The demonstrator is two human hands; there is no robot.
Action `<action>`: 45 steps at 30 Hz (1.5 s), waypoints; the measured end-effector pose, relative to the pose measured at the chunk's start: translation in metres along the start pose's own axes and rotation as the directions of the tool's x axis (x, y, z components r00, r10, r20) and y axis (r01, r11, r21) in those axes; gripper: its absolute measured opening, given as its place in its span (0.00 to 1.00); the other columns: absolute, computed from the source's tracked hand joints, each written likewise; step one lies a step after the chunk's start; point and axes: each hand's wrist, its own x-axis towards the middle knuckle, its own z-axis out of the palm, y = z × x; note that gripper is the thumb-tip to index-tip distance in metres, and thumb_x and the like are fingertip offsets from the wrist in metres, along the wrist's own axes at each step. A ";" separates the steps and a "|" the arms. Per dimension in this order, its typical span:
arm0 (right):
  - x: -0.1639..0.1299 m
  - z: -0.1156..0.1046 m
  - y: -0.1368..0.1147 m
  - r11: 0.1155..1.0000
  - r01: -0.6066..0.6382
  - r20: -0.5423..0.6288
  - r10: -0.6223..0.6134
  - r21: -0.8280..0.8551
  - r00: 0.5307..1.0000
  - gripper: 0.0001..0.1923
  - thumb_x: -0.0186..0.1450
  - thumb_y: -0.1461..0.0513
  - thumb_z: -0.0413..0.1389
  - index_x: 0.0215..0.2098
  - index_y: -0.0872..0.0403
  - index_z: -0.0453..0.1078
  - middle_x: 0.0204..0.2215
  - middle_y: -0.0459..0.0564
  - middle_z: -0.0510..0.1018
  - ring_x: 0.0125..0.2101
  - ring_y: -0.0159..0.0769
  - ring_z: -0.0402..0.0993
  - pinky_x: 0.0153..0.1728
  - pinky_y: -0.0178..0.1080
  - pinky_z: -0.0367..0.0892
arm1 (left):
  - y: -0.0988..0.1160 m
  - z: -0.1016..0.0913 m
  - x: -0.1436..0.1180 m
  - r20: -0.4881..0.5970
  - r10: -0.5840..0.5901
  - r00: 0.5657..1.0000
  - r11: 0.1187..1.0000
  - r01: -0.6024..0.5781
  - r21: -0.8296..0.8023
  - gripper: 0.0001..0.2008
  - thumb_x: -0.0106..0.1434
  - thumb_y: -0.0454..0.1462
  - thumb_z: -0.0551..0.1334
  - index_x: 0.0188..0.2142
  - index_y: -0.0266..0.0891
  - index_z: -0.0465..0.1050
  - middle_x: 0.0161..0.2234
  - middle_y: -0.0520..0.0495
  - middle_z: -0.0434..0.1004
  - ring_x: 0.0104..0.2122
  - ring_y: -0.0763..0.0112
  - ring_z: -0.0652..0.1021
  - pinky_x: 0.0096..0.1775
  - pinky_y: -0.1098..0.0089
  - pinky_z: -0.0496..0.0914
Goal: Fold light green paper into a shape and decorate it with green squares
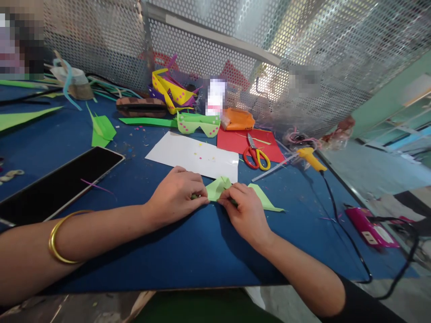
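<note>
I am folding a small piece of light green paper (220, 187) on the blue table (188, 251). To do this fold well, I think I should keep the paper flat on the table, line the edges up first, and then press the fold down slowly so it comes out straight. My left hand (177, 193) has its fingers curled in, and the fingertips pinch the left end of the green paper and hold it down. My right hand (244, 208) is curled too, and its fingertips pinch the paper from the other side. The two hands are very close together, almost touching, with the paper between them. A pointed bit of the same green paper sticks out past my right hand. Just beyond my hands lies a white sheet (193, 156) with tiny dots on it. Past my right hand there are red and yellow scissors (256, 154) on a red sheet (235, 140), and a yellow glue gun (311, 158) is further to the right. Off past my left arm lies a dark tablet (57, 184).
</note>
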 end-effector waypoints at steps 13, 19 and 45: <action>0.018 -0.006 0.000 0.991 -0.122 0.195 0.130 -0.051 0.972 0.09 0.58 0.72 0.58 0.26 0.54 0.68 0.26 0.43 0.74 0.30 0.34 0.68 0.33 0.37 0.53 | -0.001 -0.001 0.017 0.170 -0.269 0.948 0.958 0.281 -0.054 0.07 0.54 0.35 0.65 0.21 0.38 0.72 0.23 0.53 0.74 0.25 0.72 0.72 0.30 0.70 0.60; 0.012 -0.002 0.002 0.991 -0.130 0.147 0.134 -0.037 0.980 0.08 0.59 0.70 0.57 0.26 0.54 0.65 0.25 0.44 0.71 0.28 0.33 0.64 0.30 0.36 0.52 | -0.001 -0.003 0.020 0.188 -0.321 0.928 0.943 0.331 -0.021 0.07 0.54 0.38 0.66 0.23 0.39 0.73 0.22 0.53 0.74 0.25 0.72 0.72 0.28 0.71 0.58; -0.013 -0.003 -0.007 0.796 0.453 0.285 -0.361 -0.402 0.888 0.18 0.67 0.68 0.48 0.53 0.65 0.69 0.36 0.57 0.73 0.35 0.44 0.64 0.35 0.45 0.61 | -0.005 -0.017 0.018 0.246 -0.346 0.905 0.938 0.327 0.114 0.08 0.56 0.41 0.62 0.24 0.41 0.74 0.25 0.51 0.77 0.27 0.68 0.74 0.28 0.70 0.60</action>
